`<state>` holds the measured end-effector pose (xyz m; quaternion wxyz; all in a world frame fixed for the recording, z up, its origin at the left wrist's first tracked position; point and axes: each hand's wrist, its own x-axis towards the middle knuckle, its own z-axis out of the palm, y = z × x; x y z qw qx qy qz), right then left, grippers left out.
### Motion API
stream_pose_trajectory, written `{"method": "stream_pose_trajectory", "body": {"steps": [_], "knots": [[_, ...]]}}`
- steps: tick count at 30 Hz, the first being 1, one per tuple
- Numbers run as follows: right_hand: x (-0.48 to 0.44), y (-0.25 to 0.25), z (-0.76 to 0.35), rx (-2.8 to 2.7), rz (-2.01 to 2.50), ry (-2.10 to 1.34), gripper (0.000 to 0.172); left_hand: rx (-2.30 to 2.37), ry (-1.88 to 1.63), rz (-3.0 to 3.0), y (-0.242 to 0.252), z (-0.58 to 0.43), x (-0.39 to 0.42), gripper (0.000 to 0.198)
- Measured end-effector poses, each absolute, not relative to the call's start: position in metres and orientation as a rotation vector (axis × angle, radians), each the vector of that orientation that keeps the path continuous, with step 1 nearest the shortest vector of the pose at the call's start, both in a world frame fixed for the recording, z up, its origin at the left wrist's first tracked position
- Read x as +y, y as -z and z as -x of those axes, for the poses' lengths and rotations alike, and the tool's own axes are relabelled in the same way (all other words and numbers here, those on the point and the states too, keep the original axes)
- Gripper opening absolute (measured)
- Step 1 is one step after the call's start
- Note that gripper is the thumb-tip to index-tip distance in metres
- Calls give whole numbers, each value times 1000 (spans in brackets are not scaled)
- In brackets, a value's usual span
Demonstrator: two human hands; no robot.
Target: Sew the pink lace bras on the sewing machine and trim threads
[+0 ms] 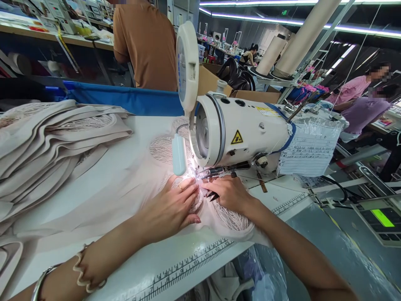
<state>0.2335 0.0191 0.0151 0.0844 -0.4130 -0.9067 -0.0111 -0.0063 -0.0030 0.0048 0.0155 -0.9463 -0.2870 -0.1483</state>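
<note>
My left hand (171,207) lies on pale pink fabric (134,177) by the sewing machine's needle area, fingers stretched out and pressing down on the lace. On the other side of the needle, my right hand (233,194) is curled, with the dark blades of thread snips (213,195) sticking out beneath it. Its fingertips also touch the cloth. Lacy openwork (230,218) bunches below that hand. The white sewing machine (244,125) stands just beyond both hands, and a small lamp (179,156) lights the stitching spot. The needle and presser foot are lost in glare.
Layered pale fabric pieces (62,133) are piled at the left. A printed ruler (194,263) runs along the table's front edge. A handwritten paper (308,146) hangs at the machine's right, near a control panel (380,219). A person in brown (147,46) sits ahead.
</note>
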Motion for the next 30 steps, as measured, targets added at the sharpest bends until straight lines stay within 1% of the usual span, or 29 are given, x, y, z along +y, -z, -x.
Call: {"method": "stream_pose_trajectory", "body": {"steps": [3,8,13,17,20,23,25,26,28,29,30], "knots": [[21,-12,-235,-2695,1230,46,51,-942,477,2923,-1,8,-2,69],[25,-13,-237,-2697,1202,36,58,-950,455,2910,-3,7,-1,62],[29,-12,-241,-2747,1071,38,46,-948,478,2944,-3,7,-1,64],[31,-15,-239,-2768,1106,39,43,-949,520,2928,0,9,1,65],[31,-21,-236,-2794,1174,38,36,-959,507,2914,-2,9,2,60],[28,-27,-237,-2811,1313,51,32,-960,493,2894,-4,6,2,60],[24,-29,-241,-2793,1413,71,22,-956,484,2897,-4,4,1,61],[21,-29,-244,-2780,1445,70,24,-955,480,2901,-3,3,0,63],[16,-27,-251,-2771,1447,54,34,-962,475,2903,-1,1,-1,65],[14,-26,-254,-2776,1412,68,32,-967,477,2898,0,0,-2,66],[13,-23,-257,-2788,1345,109,25,-972,483,2893,0,0,-2,65]]}}
